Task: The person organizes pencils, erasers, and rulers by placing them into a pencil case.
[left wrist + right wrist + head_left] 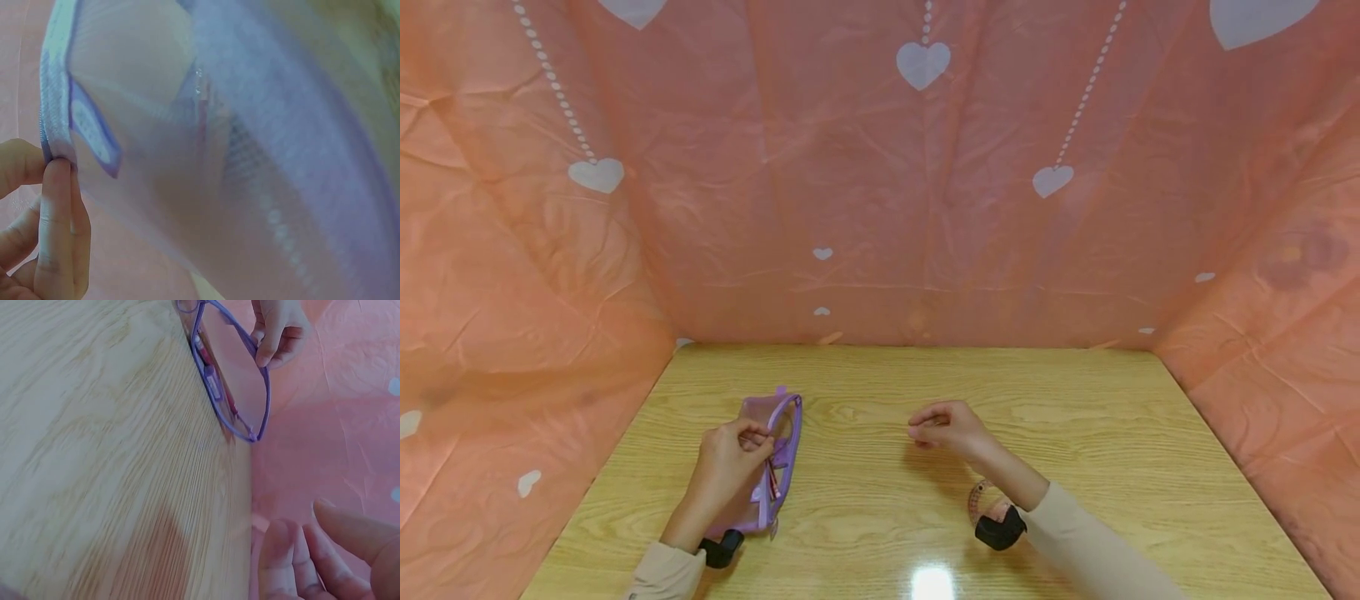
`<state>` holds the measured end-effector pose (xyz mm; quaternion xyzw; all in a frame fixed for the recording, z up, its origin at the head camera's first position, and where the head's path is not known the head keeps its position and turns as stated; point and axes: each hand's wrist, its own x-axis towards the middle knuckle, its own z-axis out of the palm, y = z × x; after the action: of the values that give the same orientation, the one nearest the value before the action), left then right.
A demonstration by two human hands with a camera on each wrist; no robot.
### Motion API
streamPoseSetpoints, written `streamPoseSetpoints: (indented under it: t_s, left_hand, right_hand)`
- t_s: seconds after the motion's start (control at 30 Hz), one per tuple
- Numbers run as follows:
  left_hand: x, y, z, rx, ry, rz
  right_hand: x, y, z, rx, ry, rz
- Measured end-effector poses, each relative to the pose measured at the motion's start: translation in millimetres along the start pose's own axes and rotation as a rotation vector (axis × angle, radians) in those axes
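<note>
A see-through purple pencil case [785, 483] lies on the left of the table with its zipped mouth spread apart. My left hand [730, 454] pinches one zipper edge between thumb and fingers, and a close view of this shows the left hand [53, 225] at the purple zipper tape [57, 112]. Inside the case, a reddish pen-like stick [205, 353] and a small purple piece [214, 384] show. To the right of the case, my right hand [951, 429] hovers over the table, its fingers loosely bent, thumb apart from them, holding nothing.
The wood-grain table [865, 500] ends at a pink cloth wall [880, 208] with white hearts, which also closes both sides. A curved pinkish item [976, 500] with small marks shows beside the black camera [1000, 529] at my right wrist.
</note>
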<state>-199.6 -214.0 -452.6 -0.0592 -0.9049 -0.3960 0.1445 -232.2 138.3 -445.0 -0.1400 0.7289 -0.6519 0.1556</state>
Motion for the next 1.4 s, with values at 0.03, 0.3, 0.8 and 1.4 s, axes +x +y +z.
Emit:
streamPoseSetpoints:
  t_s: [0.03,0.3,0.8,1.4]
  left_hand:
    - [-0.2,0.2,-0.2,-0.001,-0.002,-0.002]
    - [-1.2,1.9,-1.8,-0.014,-0.009,-0.007]
    - [-0.1,1.9,-1.1,-0.004,0.001,0.015]
    - [-1.4,1.0,1.0,-0.015,-0.003,0.012]
  right_hand:
    - [-1.4,0,-2,-0.005,0.001,0.001]
    - [-11.8,4,-19,-0.055,0.027,0.027]
    - [-42.9,12,-58,-0.222,0.076,0.011]
    - [-76.9,35,-86,-0.333,0.062,-0.002]
